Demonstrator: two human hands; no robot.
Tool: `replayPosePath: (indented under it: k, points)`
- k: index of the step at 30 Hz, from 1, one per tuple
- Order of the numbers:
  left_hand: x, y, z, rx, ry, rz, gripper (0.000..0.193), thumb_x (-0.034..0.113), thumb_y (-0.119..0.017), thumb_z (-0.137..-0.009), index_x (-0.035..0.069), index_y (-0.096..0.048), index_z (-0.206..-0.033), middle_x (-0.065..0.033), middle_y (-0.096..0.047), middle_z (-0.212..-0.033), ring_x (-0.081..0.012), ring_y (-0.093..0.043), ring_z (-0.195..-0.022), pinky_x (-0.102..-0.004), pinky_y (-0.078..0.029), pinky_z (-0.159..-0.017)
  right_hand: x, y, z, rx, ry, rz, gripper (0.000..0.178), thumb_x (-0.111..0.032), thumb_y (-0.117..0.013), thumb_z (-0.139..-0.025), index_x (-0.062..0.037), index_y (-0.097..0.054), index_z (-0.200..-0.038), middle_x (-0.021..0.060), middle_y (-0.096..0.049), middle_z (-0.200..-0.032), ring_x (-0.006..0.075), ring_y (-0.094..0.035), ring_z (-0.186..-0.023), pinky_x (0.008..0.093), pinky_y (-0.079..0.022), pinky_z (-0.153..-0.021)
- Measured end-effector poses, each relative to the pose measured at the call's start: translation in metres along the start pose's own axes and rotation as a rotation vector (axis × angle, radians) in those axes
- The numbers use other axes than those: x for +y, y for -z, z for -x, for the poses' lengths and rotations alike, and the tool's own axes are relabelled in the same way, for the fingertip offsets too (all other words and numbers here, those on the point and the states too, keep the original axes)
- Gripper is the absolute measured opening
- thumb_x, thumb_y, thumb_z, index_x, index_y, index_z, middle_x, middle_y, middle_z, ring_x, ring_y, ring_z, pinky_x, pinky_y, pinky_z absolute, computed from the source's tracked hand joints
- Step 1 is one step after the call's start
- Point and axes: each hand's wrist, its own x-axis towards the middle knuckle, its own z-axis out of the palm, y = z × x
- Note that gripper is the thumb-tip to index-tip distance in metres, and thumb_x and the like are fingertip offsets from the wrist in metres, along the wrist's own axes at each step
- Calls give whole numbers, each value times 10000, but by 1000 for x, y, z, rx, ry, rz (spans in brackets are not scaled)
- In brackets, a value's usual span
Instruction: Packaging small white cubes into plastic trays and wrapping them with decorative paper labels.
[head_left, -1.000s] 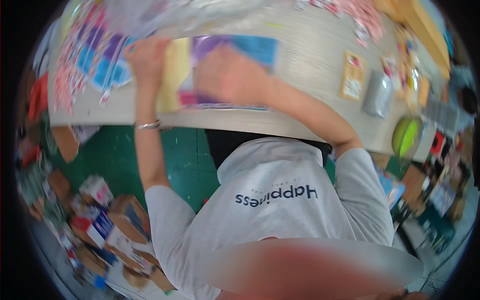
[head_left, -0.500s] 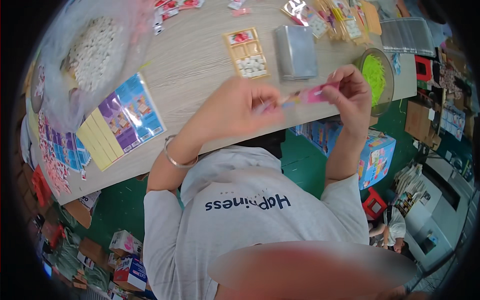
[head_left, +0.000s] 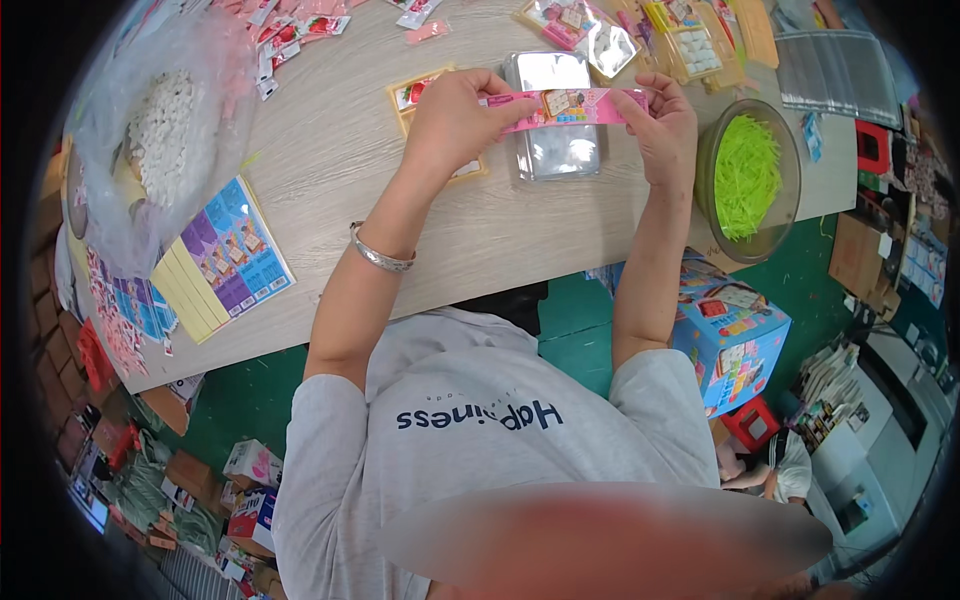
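A pink printed paper strip [head_left: 572, 108] is stretched level between my two hands, above a stack of clear plastic covers [head_left: 557, 153]. My left hand [head_left: 455, 118] pinches its left end between thumb and fingers. At the other end my right hand [head_left: 662, 128] grips it the same way. Under my left hand lies a yellow tray [head_left: 411, 93] with a strawberry-printed packet in it; the hand and wrist hide most of the rest.
A bowl of green paper shreds [head_left: 748, 175] stands at right, filled yellow trays [head_left: 690, 45] behind. On the left are a clear bag of white pieces [head_left: 165, 125] and printed card sheets [head_left: 235, 250]. Small red-and-white packets [head_left: 290, 35] lie at the back. A blue carton [head_left: 735, 335] sits below the table edge.
Both hands have moved away from my body, over the plastic covers. The strip, tilted and blurred before, is now pulled straight and its printed face shows. My left hand now covers much of the tray.
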Motion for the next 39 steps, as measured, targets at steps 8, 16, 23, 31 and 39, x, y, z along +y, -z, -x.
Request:
replayPosePath:
  k: [8,16,23,31,39]
  points:
    - [3,-3,-9,-26,81,88,385,383,-838,-780,18,-720,-816,-9,-650,-673,-62,-557,-577,-215,-428,-522,3,3,-4,9,-15,-34,408,-64,-819,-806,9,-589,-1135,-4,-663,-811,34,-559,-660,168,-389,-556]
    - [3,-9,-6,111,20,-115,371,357,-842,-779,12,-714,-823,-1,-634,-643,-56,-540,-554,-216,-415,-513,26,-4,-10,12,96,48,361,-29,-813,-803,-8,-601,-1094,8,-675,-823,38,-571,-685,171,-426,-591]
    - [14,22,60,70,-100,311,242,152,-889,-720,38,-751,-883,30,-635,-668,-55,-558,-612,-226,-441,-564,-22,-10,62,162,361,-142,379,63,-819,-757,-23,-589,-1045,23,-619,-843,78,-578,-706,216,-507,-665]
    - [-66,66,106,72,26,453,199,172,-832,-812,29,-755,-927,9,-686,-764,-39,-573,-643,-205,-464,-586,-22,-96,100,-100,278,370,375,25,-813,-762,-36,-595,-1062,13,-610,-782,116,-589,-691,243,-496,-618]
    - [-74,65,43,173,281,354,319,314,-815,-839,11,-733,-897,-19,-682,-717,-52,-603,-599,-186,-462,-541,-12,-146,35,-52,608,1015,316,-100,-752,-817,-80,-608,-1098,141,-674,-868,324,-662,-759,428,-525,-671]
